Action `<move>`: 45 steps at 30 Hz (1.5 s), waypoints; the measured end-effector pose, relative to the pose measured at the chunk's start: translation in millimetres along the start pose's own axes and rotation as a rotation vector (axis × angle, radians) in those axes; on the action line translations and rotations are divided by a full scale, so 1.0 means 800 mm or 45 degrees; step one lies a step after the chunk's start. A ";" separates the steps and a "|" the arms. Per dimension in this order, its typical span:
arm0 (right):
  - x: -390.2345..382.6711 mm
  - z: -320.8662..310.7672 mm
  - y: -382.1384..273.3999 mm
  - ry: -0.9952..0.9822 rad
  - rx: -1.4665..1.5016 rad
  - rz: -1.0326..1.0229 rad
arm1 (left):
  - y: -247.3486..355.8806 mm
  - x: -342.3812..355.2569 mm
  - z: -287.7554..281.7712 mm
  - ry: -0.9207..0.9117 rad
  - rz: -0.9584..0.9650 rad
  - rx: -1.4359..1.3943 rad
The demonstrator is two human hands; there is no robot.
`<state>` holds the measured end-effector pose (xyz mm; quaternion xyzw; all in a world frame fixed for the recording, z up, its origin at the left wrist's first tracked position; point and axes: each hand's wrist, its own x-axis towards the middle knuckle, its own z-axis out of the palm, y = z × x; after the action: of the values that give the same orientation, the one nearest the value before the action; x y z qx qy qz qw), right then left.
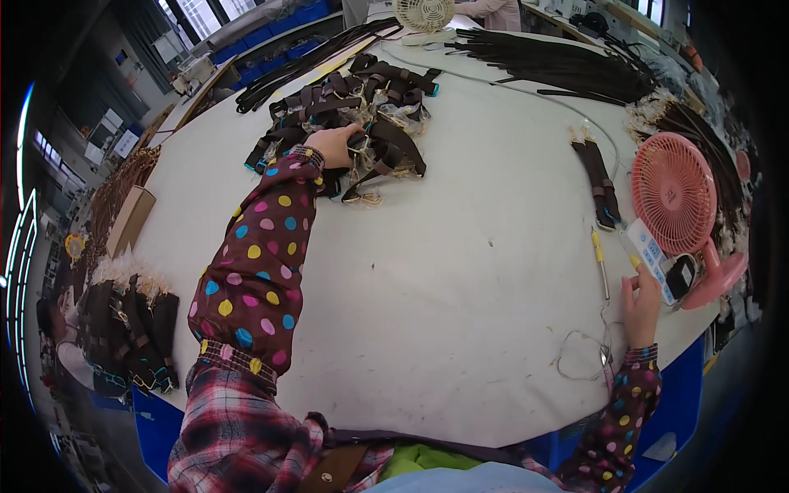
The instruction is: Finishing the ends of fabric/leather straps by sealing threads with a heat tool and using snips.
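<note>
Head view: strap heap touched by curled left fingers.
It is spread beyond them; right fingers, half-curled, well apart; neither hold can be told.

Tabletop evenly bright | windows, strip lights glaring | corners black, edges bowed

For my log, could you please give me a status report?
Left hand on dark strap pile; right hand beside white power strip; pink fan to the strip's right.

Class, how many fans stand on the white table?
2: a pink fan at the right edge, near the right hand, and a cream fan at the far edge, partly cut off above.
</note>
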<state>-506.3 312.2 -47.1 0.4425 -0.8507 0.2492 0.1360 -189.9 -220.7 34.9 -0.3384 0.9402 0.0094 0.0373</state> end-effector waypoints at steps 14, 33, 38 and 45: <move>0.007 -0.001 -0.014 0.053 0.067 -0.017 | 0.111 -0.251 0.014 -0.072 0.237 -0.628; 0.012 0.017 -0.166 -0.105 0.285 -0.386 | 0.009 0.055 0.057 0.219 -0.193 -0.238; 0.017 0.013 -0.175 -0.087 0.326 -0.374 | -0.044 0.100 0.055 0.120 -0.056 -0.277; 0.015 0.012 -0.178 -0.145 0.378 -0.424 | -0.040 0.057 0.059 0.441 -0.203 -0.342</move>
<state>-396.4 230.2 -6.3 0.6053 -0.7261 0.3205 0.0604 -201.6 -272.0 -15.8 -0.4101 0.8932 0.0732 -0.1694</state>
